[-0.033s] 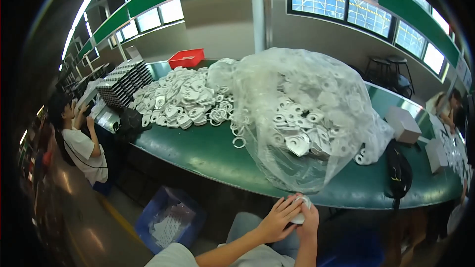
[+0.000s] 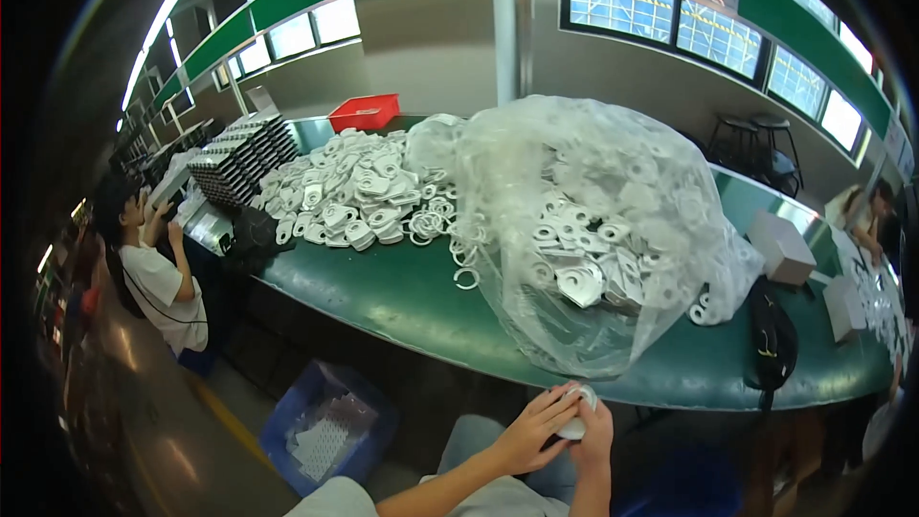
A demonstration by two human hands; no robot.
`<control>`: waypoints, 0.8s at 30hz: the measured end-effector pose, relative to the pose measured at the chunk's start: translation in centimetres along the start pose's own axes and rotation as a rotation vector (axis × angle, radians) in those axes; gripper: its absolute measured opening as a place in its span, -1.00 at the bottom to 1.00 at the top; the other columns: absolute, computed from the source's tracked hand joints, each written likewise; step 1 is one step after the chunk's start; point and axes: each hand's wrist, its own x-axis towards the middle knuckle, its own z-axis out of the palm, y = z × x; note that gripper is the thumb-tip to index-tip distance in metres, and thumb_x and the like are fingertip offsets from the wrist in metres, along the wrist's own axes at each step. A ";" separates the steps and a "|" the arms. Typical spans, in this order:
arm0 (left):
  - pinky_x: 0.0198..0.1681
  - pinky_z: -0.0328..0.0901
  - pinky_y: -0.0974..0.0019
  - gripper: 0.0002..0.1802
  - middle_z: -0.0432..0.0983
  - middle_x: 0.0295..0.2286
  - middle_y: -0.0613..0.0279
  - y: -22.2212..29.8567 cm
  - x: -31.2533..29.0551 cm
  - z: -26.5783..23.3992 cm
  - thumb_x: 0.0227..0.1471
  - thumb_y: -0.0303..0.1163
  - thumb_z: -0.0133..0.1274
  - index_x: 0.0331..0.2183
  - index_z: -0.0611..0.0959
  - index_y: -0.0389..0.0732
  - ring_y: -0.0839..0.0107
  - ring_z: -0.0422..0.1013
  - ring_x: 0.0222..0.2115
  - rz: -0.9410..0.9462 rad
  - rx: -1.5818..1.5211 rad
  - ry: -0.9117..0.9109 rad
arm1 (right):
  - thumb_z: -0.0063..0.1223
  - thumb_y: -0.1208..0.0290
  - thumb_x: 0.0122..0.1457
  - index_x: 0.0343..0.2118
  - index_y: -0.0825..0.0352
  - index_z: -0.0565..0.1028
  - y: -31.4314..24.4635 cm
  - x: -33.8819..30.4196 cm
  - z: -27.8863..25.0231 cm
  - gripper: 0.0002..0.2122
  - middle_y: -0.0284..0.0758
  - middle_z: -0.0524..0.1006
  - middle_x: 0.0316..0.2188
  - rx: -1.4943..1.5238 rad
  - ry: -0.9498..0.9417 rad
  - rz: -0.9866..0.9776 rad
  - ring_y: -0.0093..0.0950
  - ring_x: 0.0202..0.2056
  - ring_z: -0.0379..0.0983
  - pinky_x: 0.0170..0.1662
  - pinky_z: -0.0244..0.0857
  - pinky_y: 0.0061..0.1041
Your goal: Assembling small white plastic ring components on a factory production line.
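My left hand [image 2: 532, 433] and my right hand [image 2: 595, 438] meet above my lap, at the near edge of the green table [image 2: 383, 302]. Between them they hold a small white rounded part [image 2: 574, 428]. Left fingers lie across its top, while the right hand wraps its other side; much of the part is hidden. Beyond them on the table rests a big clear plastic bag [image 2: 517, 311] full of white flat parts with round holes. Left of the bag spreads a loose heap of similar white parts [image 2: 359, 182], with several thin white rings [image 2: 431, 220] beside it.
A red bin [image 2: 364, 113] stands at the back, near stacked dark trays [image 2: 239, 163]. To the right lie a black pouch [image 2: 772, 335] and white boxes [image 2: 783, 247]. A blue crate [image 2: 287, 402] sits on the floor. One person [image 2: 158, 278] works at left, another at far right.
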 end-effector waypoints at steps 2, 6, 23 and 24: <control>0.03 0.19 0.13 -0.52 0.34 -0.02 0.02 -1.6 -1.4 -2.6 -0.18 -0.53 0.13 -0.10 0.50 -0.24 0.08 0.27 0.01 -0.065 -0.104 0.113 | -0.18 0.52 0.18 -0.04 0.51 0.31 0.8 0.0 1.5 -0.71 -0.06 0.44 -0.14 0.043 -0.011 0.097 -0.19 -0.16 0.46 -0.08 0.37 -0.27; -0.23 0.33 0.21 -0.80 0.50 -0.26 0.04 -10.1 -1.7 -8.9 -0.19 -0.56 0.12 -0.37 0.63 -0.24 0.11 0.43 -0.27 -0.345 0.157 0.435 | -0.17 0.48 0.18 -0.08 0.48 0.31 0.5 0.4 4.9 -0.73 -0.01 0.42 -0.11 0.012 -0.068 0.186 -0.13 -0.23 0.48 -0.22 0.46 -0.17; -0.45 0.24 0.50 -0.97 0.45 -0.55 0.26 -11.4 3.0 -12.3 0.03 -0.55 0.02 -0.44 0.54 -0.29 0.48 0.38 -0.56 -0.556 -0.372 0.756 | -0.25 0.49 0.23 -0.06 0.44 0.22 1.0 7.3 11.2 -0.75 0.01 0.39 -0.12 0.032 -0.088 0.410 -0.13 -0.24 0.48 -0.14 0.42 -0.12; -0.51 0.21 0.53 -0.94 0.44 -0.56 0.28 -10.5 3.1 -12.1 0.05 -0.56 -0.01 -0.43 0.54 -0.31 0.57 0.34 -0.59 -0.598 -0.374 0.656 | -0.27 0.47 0.24 -0.04 0.44 0.20 0.6 7.1 11.0 -0.74 -0.01 0.39 -0.13 0.022 -0.098 0.431 -0.12 -0.23 0.47 -0.13 0.41 -0.09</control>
